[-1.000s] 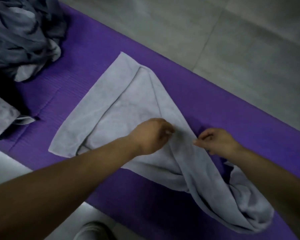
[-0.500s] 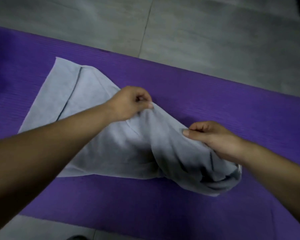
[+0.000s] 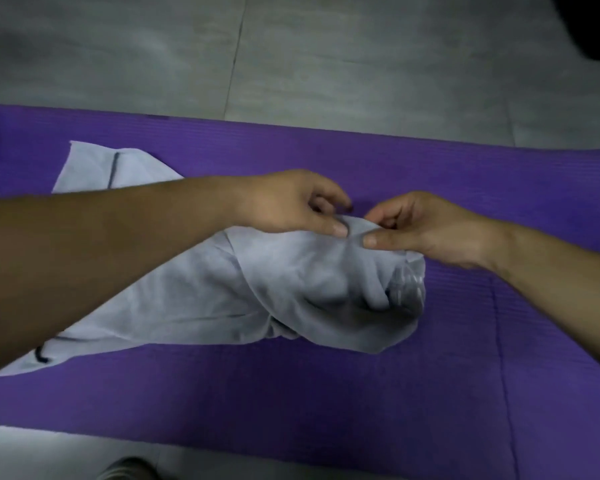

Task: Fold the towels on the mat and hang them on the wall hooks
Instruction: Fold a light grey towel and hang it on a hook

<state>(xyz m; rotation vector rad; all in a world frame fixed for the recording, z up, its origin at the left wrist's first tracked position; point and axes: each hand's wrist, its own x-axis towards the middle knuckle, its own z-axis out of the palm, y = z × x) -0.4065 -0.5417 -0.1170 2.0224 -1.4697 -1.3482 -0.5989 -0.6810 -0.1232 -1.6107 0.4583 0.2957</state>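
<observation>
Both hands have closed in on each other since the earlier frame, where they held the towel's edge apart — now their thumbs sit just beside one another at the centre of the frame. Left hand (image 3: 291, 202) reaches in from the left on a long forearm that crosses over the towel (image 3: 291, 282), its thumb pressed on top of a raised fold and its fingers curled over the far side, pinching the cloth. Right hand (image 3: 426, 226) comes in from the right edge, wrist bent slightly inward, thumb flat on the same fold and fingers bent behind it — also pinching the cloth. The 2 hands lift that ridge a little above the mat (image 3: 326, 393).

That pale grey towel lies on the purple mat, spread flat toward the left of the frame, with a dark stripe near its upper left corner, and bunched into a heap of folds at its right end, below the right hand. Grey floor (image 3: 326, 64) tiles fill the top of the frame. A shoe (image 3: 129, 469) tip shows at the bottom edge.
</observation>
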